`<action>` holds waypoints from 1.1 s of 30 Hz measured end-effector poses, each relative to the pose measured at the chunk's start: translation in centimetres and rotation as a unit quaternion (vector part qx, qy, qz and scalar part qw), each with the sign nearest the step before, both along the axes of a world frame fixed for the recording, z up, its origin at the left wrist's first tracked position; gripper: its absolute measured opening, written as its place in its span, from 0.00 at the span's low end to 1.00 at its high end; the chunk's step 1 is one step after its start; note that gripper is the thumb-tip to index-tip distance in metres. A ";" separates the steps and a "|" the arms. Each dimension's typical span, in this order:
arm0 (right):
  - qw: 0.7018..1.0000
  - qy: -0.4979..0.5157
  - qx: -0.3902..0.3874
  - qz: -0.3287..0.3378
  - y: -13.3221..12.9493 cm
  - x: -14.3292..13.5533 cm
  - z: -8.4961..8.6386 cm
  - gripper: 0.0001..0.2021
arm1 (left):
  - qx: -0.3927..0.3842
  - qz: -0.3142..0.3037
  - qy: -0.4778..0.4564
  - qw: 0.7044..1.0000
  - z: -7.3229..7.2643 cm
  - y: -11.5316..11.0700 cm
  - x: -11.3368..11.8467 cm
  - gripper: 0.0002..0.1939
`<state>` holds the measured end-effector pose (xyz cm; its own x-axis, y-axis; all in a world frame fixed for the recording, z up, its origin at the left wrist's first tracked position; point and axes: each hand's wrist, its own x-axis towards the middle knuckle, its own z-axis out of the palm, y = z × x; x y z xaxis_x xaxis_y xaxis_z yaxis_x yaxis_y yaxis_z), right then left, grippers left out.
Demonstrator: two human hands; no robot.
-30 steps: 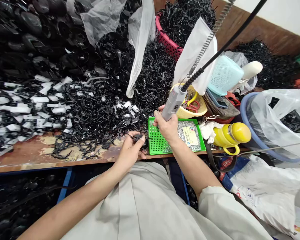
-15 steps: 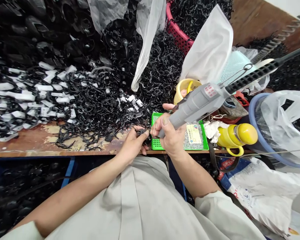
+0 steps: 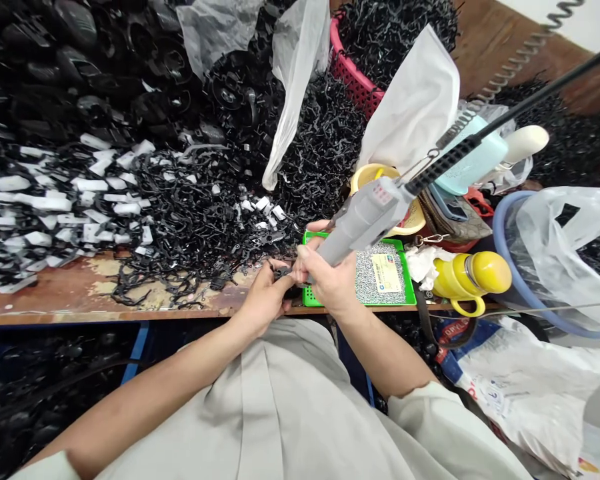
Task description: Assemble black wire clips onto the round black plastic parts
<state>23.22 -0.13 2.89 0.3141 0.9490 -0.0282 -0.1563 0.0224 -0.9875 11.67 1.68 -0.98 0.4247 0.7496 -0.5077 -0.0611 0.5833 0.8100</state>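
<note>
Black plastic parts (image 3: pixel 175 220) lie heaped left of the green tray (image 3: pixel 408 280), while the right hand (image 3: pixel 333 283) grips a gray electric screwdriver (image 3: pixel 363 217) over it and the left hand (image 3: pixel 263 297) pinches one small dark part (image 3: pixel 281 272) beside it, work seemingly under way, completion unclear.

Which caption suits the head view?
Right hand grips a grey corded tool; left hand holds a black part beside a green tray.

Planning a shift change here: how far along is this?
Done: can't tell whether any heaped black pieces are finished. In hand: the left hand holds a black part; the right hand points a grey driver toward it. Left: seemingly plenty, given so many on the bench.
</note>
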 end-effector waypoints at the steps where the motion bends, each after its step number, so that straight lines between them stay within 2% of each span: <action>1: 0.999 -0.004 0.024 -0.026 0.3 0.6 0.2 0.24 | -0.001 -0.005 0.009 1.000 0.1 0.0 0.0 0.15; 3: 0.994 -0.027 0.067 -0.087 1.1 2.1 0.2 0.23 | 0.005 -0.012 0.020 1.000 0.1 -0.1 0.0 0.14; 6: 0.983 -0.069 0.083 -0.149 2.5 4.1 -0.6 0.20 | 0.014 -0.015 0.008 1.000 -0.3 0.0 0.2 0.15; 11: 0.987 -0.087 0.043 -0.130 3.7 4.8 -2.8 0.19 | 0.014 -0.026 0.016 0.999 -0.7 0.1 0.7 0.15; 15: 0.988 -0.102 0.029 -0.111 3.8 4.2 -3.2 0.17 | 0.002 -0.034 0.025 0.999 -0.6 0.2 0.7 0.13; 20: 0.985 -0.107 0.048 -0.125 3.6 4.1 -2.6 0.19 | -0.005 -0.029 0.029 0.999 -0.6 0.2 0.6 0.11; 25: 0.979 -0.058 0.117 -0.154 2.7 3.3 -0.8 0.22 | 0.006 -0.037 0.042 0.998 -0.3 0.2 0.6 0.10; 29: 0.983 0.002 0.144 -0.114 1.9 1.8 0.4 0.21 | 0.014 -0.034 0.053 0.998 -0.2 0.2 0.5 0.09; 33: 0.988 0.019 0.130 -0.079 1.8 0.5 0.0 0.16 | 0.025 -0.039 0.054 0.997 -0.5 0.1 0.4 0.09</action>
